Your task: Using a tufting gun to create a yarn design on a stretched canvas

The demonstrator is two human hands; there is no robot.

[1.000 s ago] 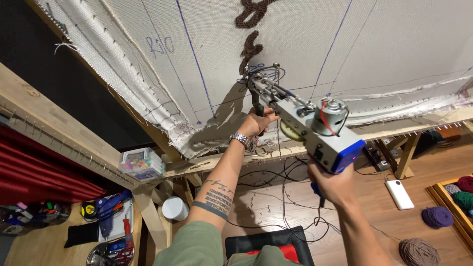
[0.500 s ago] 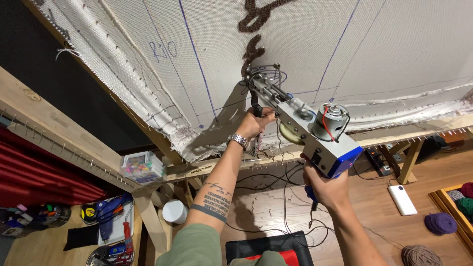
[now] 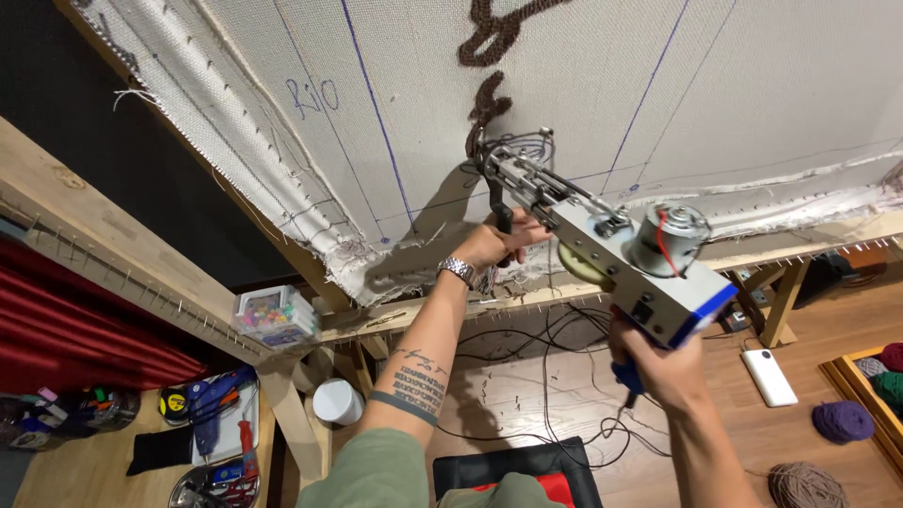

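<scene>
A grey and blue tufting gun (image 3: pixel 611 259) points its needle end at a cream backing cloth (image 3: pixel 583 85) stretched on a wooden frame (image 3: pixel 113 254). My left hand (image 3: pixel 494 243) grips the gun's black front handle just below the cloth. My right hand (image 3: pixel 658 362) holds the blue rear grip, lower right. Brown tufted yarn lines (image 3: pixel 489 99) run on the cloth right above the needle. Blue drawn lines cross the cloth.
A clear box of coloured bits (image 3: pixel 273 315) sits on the frame's lower beam. Below it are a white cup (image 3: pixel 337 402) and a tray of tools (image 3: pixel 212 423). Black cables (image 3: pixel 555 376), a white power bank (image 3: pixel 768 376) and yarn balls (image 3: pixel 842 420) lie on the wooden floor.
The gun and both hands have moved slightly up along the cloth, following the brown yarn line. The view has shifted a little.
</scene>
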